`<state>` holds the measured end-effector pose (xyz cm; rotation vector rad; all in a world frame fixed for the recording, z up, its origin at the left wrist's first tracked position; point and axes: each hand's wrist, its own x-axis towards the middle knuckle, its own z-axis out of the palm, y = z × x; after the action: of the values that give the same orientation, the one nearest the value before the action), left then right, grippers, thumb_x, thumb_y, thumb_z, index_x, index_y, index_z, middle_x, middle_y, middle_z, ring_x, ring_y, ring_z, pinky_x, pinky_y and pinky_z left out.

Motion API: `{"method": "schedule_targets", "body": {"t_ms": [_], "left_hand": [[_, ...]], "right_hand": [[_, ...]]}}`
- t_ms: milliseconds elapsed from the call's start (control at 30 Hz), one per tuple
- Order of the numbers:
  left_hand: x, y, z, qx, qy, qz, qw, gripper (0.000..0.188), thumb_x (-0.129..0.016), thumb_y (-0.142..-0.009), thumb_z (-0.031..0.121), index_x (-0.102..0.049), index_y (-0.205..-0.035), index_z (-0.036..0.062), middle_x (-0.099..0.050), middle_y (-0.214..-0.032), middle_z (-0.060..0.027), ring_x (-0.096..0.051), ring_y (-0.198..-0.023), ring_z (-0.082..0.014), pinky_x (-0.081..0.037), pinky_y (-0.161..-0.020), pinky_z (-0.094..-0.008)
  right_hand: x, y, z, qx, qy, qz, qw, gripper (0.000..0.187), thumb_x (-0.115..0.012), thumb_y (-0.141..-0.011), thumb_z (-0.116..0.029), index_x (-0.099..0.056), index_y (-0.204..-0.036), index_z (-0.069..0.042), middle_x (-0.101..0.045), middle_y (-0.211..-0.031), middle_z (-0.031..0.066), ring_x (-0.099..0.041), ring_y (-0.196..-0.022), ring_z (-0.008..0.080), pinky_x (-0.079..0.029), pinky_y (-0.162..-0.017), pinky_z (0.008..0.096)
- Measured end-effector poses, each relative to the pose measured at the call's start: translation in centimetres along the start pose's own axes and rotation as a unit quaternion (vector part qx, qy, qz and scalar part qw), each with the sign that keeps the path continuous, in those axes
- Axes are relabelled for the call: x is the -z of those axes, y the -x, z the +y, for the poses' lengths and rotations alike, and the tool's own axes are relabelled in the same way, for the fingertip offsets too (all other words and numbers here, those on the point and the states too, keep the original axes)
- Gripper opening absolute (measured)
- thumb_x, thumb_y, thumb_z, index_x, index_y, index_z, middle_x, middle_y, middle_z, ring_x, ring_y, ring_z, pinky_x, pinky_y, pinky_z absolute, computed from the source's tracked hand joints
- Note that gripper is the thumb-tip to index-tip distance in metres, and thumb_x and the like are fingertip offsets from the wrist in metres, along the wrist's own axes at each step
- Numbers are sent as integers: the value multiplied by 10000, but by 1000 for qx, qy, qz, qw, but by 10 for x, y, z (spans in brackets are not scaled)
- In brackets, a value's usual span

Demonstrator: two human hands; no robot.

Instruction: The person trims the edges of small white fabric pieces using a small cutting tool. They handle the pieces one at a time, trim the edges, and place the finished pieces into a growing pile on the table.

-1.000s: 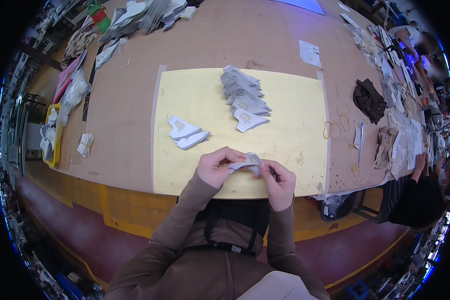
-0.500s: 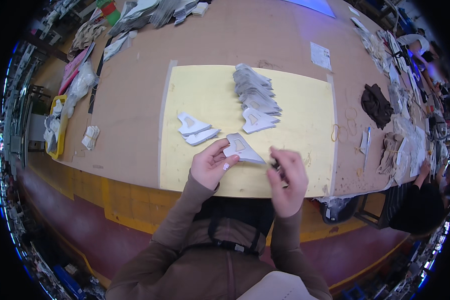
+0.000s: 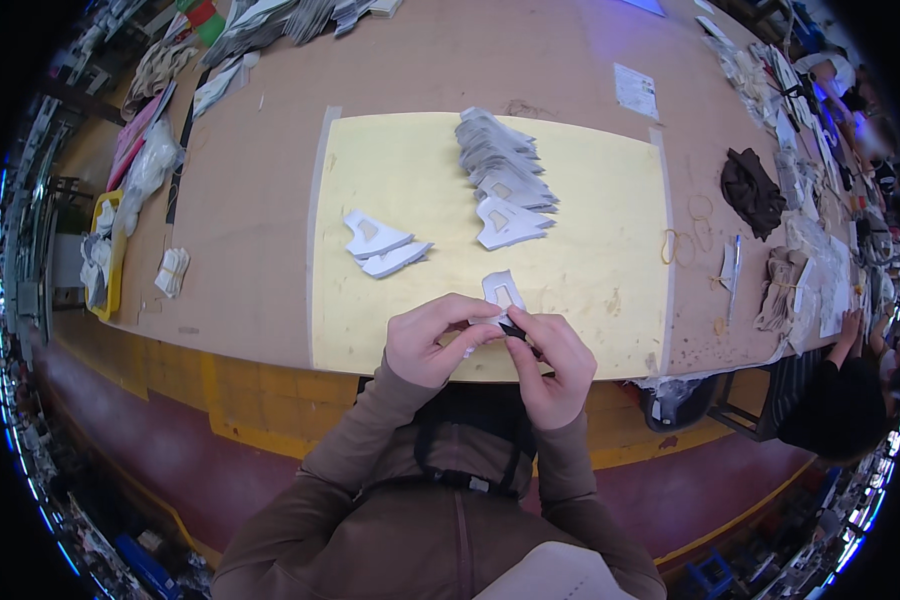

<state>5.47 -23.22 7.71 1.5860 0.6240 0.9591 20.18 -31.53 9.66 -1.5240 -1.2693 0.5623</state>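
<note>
My left hand pinches a white cut piece with a beige window, just above the near part of the yellow sheet. In my right hand is a small black object, mostly covered by the fingers; its kind cannot be made out. It meets the piece's lower edge, where both hands' fingertips come together. Beyond them lies a fanned stack of similar grey-white pieces, with a windowed piece at its near end. Two overlapping white pieces lie to the left.
Tape holds the yellow sheet to the brown-covered table. At the left stand a yellow basket and a tied white bundle. Rubber bands, a dark cloth and a silvery pen-like tool lie right. Another person's arm reaches in.
My right hand has moved left to meet the piece, bringing the black object to its edge. The piece has turned to stand more upright and shifted slightly right in my left hand.
</note>
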Motion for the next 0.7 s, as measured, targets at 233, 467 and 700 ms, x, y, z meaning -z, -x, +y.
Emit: {"method": "schedule_targets", "body": {"t_ms": [233,467,700], "left_hand": [[2,-3,12,13,-90,11,996,275,-735,-821,34,-684,-1088,-8,-710,-902,-121,-703,-780,-168,-549,-665,-251],[-7,1,13,45,-61,50,996,275,-758,-808,43,-698,-1072,-4,-719,-896,-115,-702,-765,-152,-548,-644,-245],[-6,1,8,18,-61,65,996,271,-749,-809,25,-698,-1074,-5,-725,-909,-113,-700,-772,-146,-557,-668,-250]], "right_hand": [[-3,2,-1,-8,-21,13,1000,348,-689,-793,84,-672,-1132,9,-655,-895,143,-654,-749,224,-519,-652,283],[-8,6,-4,-19,-24,35,999,347,-676,-806,84,-669,-1144,7,-650,-899,142,-650,-766,227,-517,-660,282],[-11,6,5,80,49,50,994,341,-690,-794,74,-705,-1117,-34,-624,-878,110,-610,-708,201,-494,-617,273]]}}
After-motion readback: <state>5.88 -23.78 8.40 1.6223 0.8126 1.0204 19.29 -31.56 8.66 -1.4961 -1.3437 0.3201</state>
